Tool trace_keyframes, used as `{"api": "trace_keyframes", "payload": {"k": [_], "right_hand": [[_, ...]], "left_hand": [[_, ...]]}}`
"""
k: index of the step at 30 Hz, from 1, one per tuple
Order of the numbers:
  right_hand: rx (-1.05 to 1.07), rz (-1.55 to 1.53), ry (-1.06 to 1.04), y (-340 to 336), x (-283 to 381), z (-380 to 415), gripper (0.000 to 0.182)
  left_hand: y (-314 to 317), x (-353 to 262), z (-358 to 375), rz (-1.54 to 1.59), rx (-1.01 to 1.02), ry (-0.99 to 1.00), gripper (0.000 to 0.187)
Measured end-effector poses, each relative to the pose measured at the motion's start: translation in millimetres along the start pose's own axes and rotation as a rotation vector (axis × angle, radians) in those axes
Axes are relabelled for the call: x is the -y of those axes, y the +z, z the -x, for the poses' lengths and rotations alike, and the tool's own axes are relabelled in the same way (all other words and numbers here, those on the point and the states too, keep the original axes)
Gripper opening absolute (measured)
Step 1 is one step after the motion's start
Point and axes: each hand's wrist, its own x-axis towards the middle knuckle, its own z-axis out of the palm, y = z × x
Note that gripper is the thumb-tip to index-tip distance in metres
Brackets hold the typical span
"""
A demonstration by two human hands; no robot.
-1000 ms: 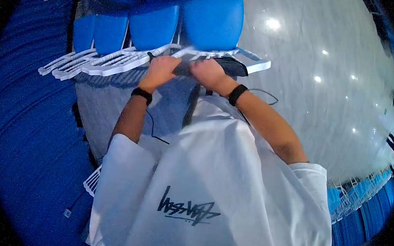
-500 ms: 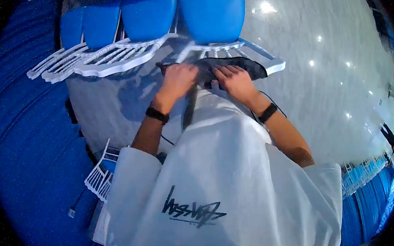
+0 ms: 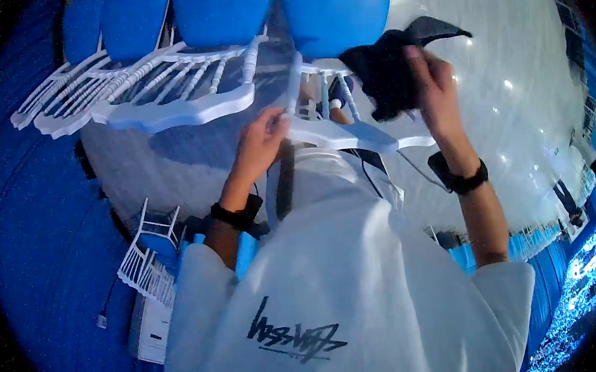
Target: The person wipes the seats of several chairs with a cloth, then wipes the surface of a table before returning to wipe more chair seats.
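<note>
A dark, limp cloth hangs bunched in my right hand, whose fingers are closed on it. It is held up over the right side of a white chair with a blue seat, covering part of its back. At the left end of this chair's top rail is my left hand, its fingers curled against the rail. The chair's back faces me, close to my body, with turned spindles below the rail. Each of my wrists carries a black band.
More white chairs with blue seats stand in a row to the left. Blue draped fabric runs along the left side. Behind me are another white chair and a white box. A shiny pale floor spreads to the right.
The dark cloth has come up off the chair's top rail and moved right in my right hand. My left hand has gone from the cloth to the rail's left end.
</note>
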Motion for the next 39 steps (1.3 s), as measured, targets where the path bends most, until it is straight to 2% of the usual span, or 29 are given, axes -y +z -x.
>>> {"api": "trace_keyframes", "payload": {"k": [1,2,3,4,6,7,8,10,13,15,17,18,21,23,25,26,28,31,32,34,36,39], "right_hand": [[0.116,0.326,-0.105,10.7,-14.5,-13.5,0.034],[0.293,0.423,-0.029,26.4,-13.1,-19.4,0.039],[0.399,0.421,0.006,43.9,-23.0,-26.9,0.035],[0.501,0.422,0.006,58.4,-50.2,-36.1,0.035],[0.708,0.415,0.007,87.8,-102.4,-54.4,0.036],[0.741,0.529,0.077,103.2,-76.4,-50.0,0.039],[0.758,0.482,-0.054,113.6,-87.7,-49.5,0.039],[0.817,0.405,-0.115,128.1,-105.6,-57.8,0.039],[0.876,0.227,0.134,148.2,-111.3,-73.9,0.037],[0.808,-0.012,0.363,163.4,-148.1,-73.5,0.035],[0.712,0.047,0.292,177.1,-212.9,-84.1,0.028],[0.649,0.180,0.180,178.6,-215.6,-78.2,0.027],[0.725,0.310,0.194,160.6,-169.9,-57.2,0.017],[0.855,0.300,0.169,144.0,-114.5,-42.9,0.031],[0.917,0.460,-0.111,134.9,-103.7,-39.9,0.025],[0.861,0.473,-0.216,133.3,-101.2,-30.6,0.020],[0.829,0.550,-0.241,126.6,-93.1,-14.9,0.020],[0.889,0.637,-0.290,115.3,-77.5,2.5,0.025],[0.934,0.724,-0.284,111.5,-64.5,8.8,0.029],[0.892,0.757,-0.461,109.1,-51.0,24.4,0.031],[0.840,0.822,-0.621,114.0,-42.4,34.6,0.037],[0.887,0.842,-0.617,128.3,-47.4,25.2,0.039]], "left_hand": [[-1.2,2.7,-2.9,-0.011,0.042,-0.003,0.043],[-2.8,5.1,-5.6,-0.023,0.080,-0.004,0.047],[-4.6,6.4,-8.0,-0.035,0.117,-0.002,0.051],[-5.4,7.1,-8.1,0.133,0.150,-0.046,0.060],[-12.3,0.3,-10.4,0.037,0.202,-0.045,0.062],[-15.4,-2.2,-10.9,-0.009,0.226,-0.047,0.064],[-15.1,-3.9,-10.2,0.062,0.223,-0.061,0.065],[-11.8,-5.2,-6.8,0.206,0.212,-0.093,0.066],[-9.8,-0.7,-8.2,0.235,0.194,-0.081,0.066],[-11.2,0.5,-10.7,0.211,0.210,-0.065,0.066],[-13.1,-1.0,-13.4,0.169,0.208,-0.049,0.066],[-14.4,-4.1,-12.8,0.139,0.202,-0.045,0.067],[-16.5,-4.4,-10.5,0.167,0.221,-0.088,0.067],[-18.8,-4.8,-14.3,0.181,0.234,-0.097,0.068],[-20.8,-5.9,-15.4,0.151,0.257,-0.085,0.071],[-21.1,-6.6,-14.8,0.137,0.242,-0.070,0.072],[-21.6,-8.1,-15.9,0.107,0.201,-0.039,0.074],[-11.6,11.4,-16.2,0.269,0.081,0.038,0.057],[-13.2,5.4,-16.4,0.238,0.067,0.065,0.059],[-19.3,-7.0,-15.8,0.173,0.038,0.114,0.064],[-11.2,15.8,-24.2,0.113,0.050,0.122,0.067],[-24.5,0.4,-20.7,0.062,0.161,0.023,0.080]]}}
